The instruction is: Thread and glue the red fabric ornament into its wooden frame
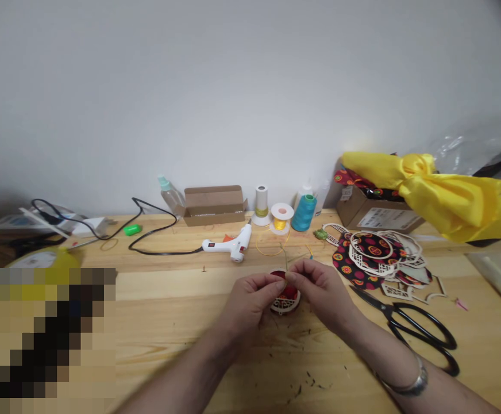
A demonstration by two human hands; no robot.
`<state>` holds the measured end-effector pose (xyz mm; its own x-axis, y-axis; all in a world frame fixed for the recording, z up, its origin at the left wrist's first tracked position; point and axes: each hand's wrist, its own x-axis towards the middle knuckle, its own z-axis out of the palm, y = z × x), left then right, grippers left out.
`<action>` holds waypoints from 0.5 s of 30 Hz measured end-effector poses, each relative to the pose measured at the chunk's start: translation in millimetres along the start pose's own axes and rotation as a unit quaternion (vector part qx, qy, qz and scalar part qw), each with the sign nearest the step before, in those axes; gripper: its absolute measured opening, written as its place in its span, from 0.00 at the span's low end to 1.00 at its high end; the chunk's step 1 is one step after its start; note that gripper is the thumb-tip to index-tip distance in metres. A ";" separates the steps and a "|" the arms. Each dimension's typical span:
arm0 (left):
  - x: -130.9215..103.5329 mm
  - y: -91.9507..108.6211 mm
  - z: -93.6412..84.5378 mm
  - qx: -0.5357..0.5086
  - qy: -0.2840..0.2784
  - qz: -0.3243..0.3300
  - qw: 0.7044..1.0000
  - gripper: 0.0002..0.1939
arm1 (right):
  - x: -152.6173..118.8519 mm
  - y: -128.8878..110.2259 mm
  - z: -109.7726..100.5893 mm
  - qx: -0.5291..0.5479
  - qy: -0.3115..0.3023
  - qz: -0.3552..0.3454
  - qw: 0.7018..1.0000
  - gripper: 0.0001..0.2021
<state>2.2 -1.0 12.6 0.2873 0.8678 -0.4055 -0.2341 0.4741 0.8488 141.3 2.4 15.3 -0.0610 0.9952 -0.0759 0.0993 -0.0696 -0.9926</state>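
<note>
A small round ornament (285,303) with a pale lattice rim and red fabric lies on the wooden table, partly covered by my fingers. Over its upper edge, my left hand (250,302) and my right hand (322,293) meet with closed, pinching fingertips. From between them a thin greenish cord (285,259) sticks up; its lower part is hidden by the fingers. Dark scraps are scattered on the wood just below the hands. Black-handled scissors (409,322) lie to the right of my right hand, blades pointing up-left.
Behind the hands stand a white glue gun (231,244), a yellow cord spool (281,219), a blue thread cone (304,213) and an open cardboard box (214,205). At right are lattice cut-outs with patterned fabric (349,267), and a carton (371,210) under yellow cloth (457,198).
</note>
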 end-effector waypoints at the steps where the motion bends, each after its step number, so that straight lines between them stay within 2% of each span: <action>1: -0.1 -0.6 -0.1 0.001 -0.001 -0.001 1.000 0.10 | 0.2 -0.1 -0.5 0.001 0.002 0.001 1.000 0.08; 5: 0.1 -3.2 -1.0 0.005 -0.015 0.003 1.000 0.12 | 0.4 1.5 -1.9 0.007 0.006 0.004 1.000 0.09; 10: 0.1 -2.5 -0.9 -0.006 0.002 0.008 1.000 0.08 | -0.5 0.8 -1.4 0.032 -0.004 0.012 0.999 0.09; 15: 1.1 -2.5 -1.5 -0.005 0.019 0.005 1.000 0.07 | -0.2 -5.7 -1.8 0.047 -0.023 0.050 0.997 0.11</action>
<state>1.7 -1.0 9.6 0.2493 0.8773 -0.4100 -0.2452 0.4668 0.8497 142.5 2.7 21.1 -0.1011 0.9791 -0.1764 0.0136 -0.1759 -0.9843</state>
